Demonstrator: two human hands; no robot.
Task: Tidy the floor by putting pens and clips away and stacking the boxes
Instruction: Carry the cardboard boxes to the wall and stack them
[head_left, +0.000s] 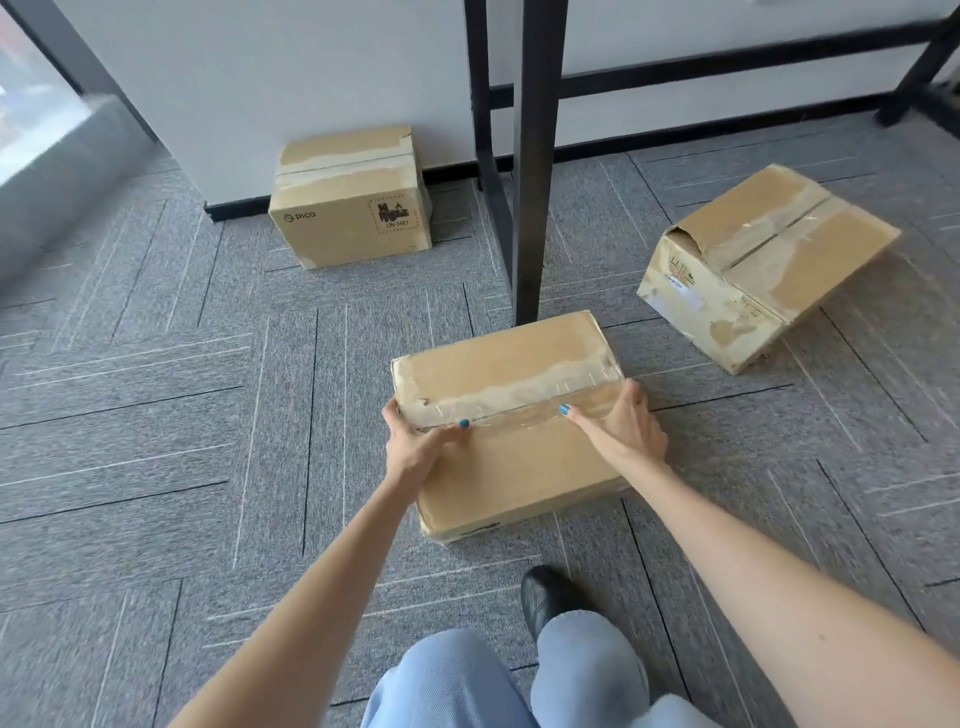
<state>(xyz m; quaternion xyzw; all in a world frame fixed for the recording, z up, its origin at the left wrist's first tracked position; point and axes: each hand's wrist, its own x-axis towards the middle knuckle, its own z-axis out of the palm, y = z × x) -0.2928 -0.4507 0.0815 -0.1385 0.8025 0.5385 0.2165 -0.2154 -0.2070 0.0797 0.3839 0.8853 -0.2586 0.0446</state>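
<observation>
A person's left hand (415, 441) and right hand (626, 431) grip the two ends of a taped brown cardboard box (511, 467) on the grey patterned carpet floor (182, 415), with both thumbs on top of it. A black metal table leg (535, 182) stands just beyond it. A PICO-printed cardboard box (353, 208) sits at the floor's far edge against the white wall (311, 67). A torn-cornered cardboard box (763, 265) lies askew towards the right edge, well apart from both others.

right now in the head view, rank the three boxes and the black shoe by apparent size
1. nearest box
2. torn box on the right; these two look nearly equal, so their order is unsure
3. PICO box, farther off
4. black shoe
</observation>
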